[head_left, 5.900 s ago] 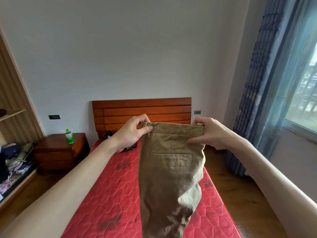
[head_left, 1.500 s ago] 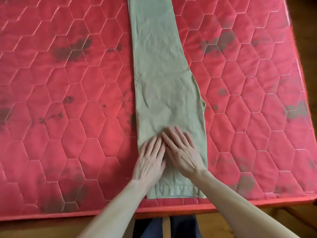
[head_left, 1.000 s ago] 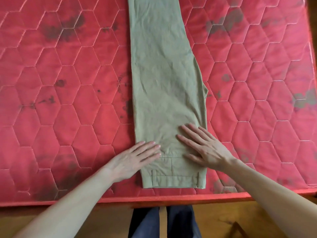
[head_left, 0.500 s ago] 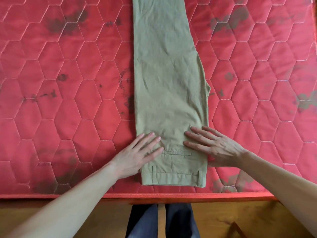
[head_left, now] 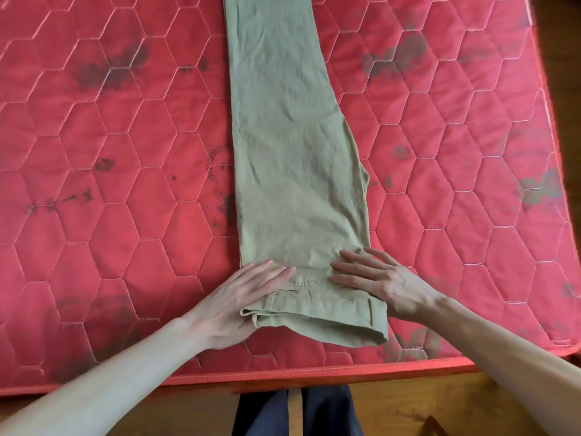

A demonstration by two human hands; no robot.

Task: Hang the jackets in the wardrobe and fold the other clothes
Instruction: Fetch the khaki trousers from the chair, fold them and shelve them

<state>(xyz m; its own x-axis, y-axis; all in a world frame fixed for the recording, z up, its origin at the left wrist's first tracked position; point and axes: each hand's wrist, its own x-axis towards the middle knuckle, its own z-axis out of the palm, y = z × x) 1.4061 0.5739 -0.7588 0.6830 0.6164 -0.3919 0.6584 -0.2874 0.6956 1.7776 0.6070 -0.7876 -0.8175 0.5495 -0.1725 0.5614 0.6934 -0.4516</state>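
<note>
Now the waist end of the trousers (head_left: 292, 146) is lifted a little off the mattress (head_left: 110, 190); half a second ago it lay flat. The left hand (head_left: 239, 297) has slid under the near left corner, with its fingers flat and close together on top of the cloth. The right hand (head_left: 380, 284) lies spread on the right side of the waistband, fingers straight, and it has stayed there. So the smoothing looks done and the first fold seems to be starting.

The trousers lie in a long strip, one leg on top of the other, running away from the person up the middle of the bed. The far end goes past the top of the view, so I cannot see it. The waist sits near the front edge of the mattress. The right edge is well apart. There is lots of red room on both sides, and room ahead to flip the waist end forward.
</note>
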